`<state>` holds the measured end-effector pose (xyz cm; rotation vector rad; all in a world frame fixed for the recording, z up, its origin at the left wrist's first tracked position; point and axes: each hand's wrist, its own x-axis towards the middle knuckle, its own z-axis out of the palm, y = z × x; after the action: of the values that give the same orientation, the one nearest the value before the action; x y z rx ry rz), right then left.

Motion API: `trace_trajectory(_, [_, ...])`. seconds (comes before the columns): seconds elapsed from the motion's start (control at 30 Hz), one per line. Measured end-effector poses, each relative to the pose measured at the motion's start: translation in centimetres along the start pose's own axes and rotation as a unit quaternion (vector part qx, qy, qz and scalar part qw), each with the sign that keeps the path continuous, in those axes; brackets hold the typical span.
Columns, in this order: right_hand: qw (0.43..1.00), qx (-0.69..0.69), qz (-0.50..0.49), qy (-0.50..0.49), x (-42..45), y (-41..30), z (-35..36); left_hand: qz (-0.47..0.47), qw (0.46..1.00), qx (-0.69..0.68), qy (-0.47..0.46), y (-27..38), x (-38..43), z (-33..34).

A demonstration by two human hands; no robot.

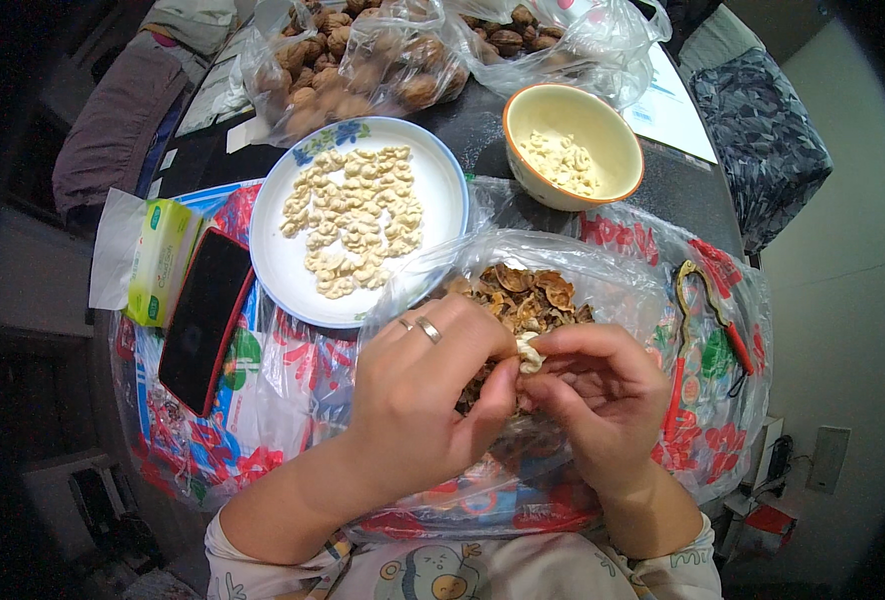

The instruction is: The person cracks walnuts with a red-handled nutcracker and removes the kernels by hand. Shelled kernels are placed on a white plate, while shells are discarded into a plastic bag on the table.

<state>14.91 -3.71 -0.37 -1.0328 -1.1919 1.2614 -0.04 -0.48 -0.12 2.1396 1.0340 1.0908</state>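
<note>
Between the fingertips of both hands is a pale, peeled walnut kernel point(530, 352). My left hand point(435, 375), with rings on two fingers, pinches its left side by thumb and forefinger. From the right, my right hand point(600, 397) grips the same kernel. Below them lies a clear plastic bag point(622, 292) with brown walnut shell and skin scraps point(540, 292) in it; my hands hide part of the heap. Rows of pale kernels point(360, 217) rest on a white plate point(270, 217) with a blue rim. Small kernel pieces point(562, 161) sit in a cream bowl point(607, 127).
Plastic bags of whole walnuts point(330, 60) stand at the back. A red-handled plier-type nutcracker point(682, 337) lies at right. A smartphone point(206, 322) and a tissue pack point(161, 262) are at left. A patterned plastic sheet point(270, 405) covers the near tabletop.
</note>
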Motion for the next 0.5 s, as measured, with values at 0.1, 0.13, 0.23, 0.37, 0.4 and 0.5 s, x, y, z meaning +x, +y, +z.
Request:
trace_trajectory(0.1, [1.0,-0.004,-0.003,-0.004,-0.08,0.08,-0.01,0.017,1.0,-0.002,0.004,-0.04,0.08,0.12])
trace_trajectory(0.13, [1.0,0.0,-0.005,-0.006,-0.11,0.15,-0.02,0.024,1.0,-0.006,0.018,-0.12,0.09,0.29])
trace_trajectory(0.23, [0.999,0.031,0.02,-0.009,-0.15,0.23,-0.02,0.036,0.998,-0.013,0.047,-0.33,0.07,0.72])
trace_trajectory(0.37, [0.993,0.108,0.056,-0.009,-0.12,0.48,-0.14,0.037,0.998,-0.023,0.043,-0.4,0.06,0.73])
trace_trajectory(0.4, [0.99,0.127,0.061,-0.012,-0.08,0.48,-0.17,0.036,0.998,-0.026,0.039,-0.41,0.04,0.7])
trace_trajectory(0.5, [0.981,0.172,0.085,-0.017,0.13,0.39,-0.23,0.034,0.998,-0.027,0.05,-0.29,0.08,0.74])
